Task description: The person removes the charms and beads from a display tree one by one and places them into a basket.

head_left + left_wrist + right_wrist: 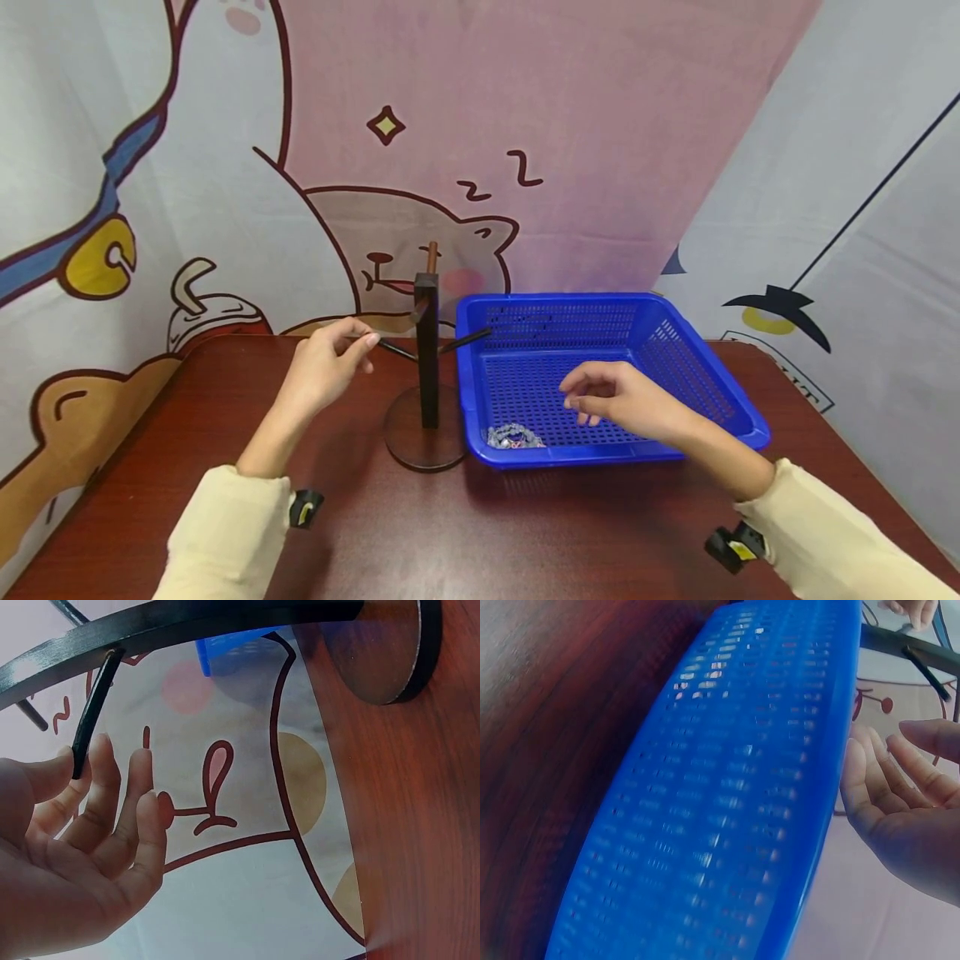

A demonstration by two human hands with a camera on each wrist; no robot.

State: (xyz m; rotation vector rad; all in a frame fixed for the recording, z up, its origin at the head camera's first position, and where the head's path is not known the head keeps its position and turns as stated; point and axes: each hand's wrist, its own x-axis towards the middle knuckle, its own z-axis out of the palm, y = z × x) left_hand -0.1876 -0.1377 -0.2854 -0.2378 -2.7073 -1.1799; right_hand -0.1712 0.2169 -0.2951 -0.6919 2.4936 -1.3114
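Note:
A dark wooden stand (427,358) rises from a round base, with thin black pegs sticking out from its post. My left hand (328,360) pinches the end of the left peg (397,349) between thumb and index finger; the left wrist view shows this peg (96,712) ending at the thumb, the other fingers loosely bent. My right hand (626,400) hangs over the blue plastic basket (738,392), fingers relaxed and nothing between them. Inside the basket's near left corner lies a small heap of beaded bracelets (513,436), greyish with some pink.
Stand and basket sit side by side on a reddish-brown wooden table (360,533). One right-hand peg (468,340) reaches over the basket's left rim. A cartoon-printed cloth (600,150) hangs behind the table.

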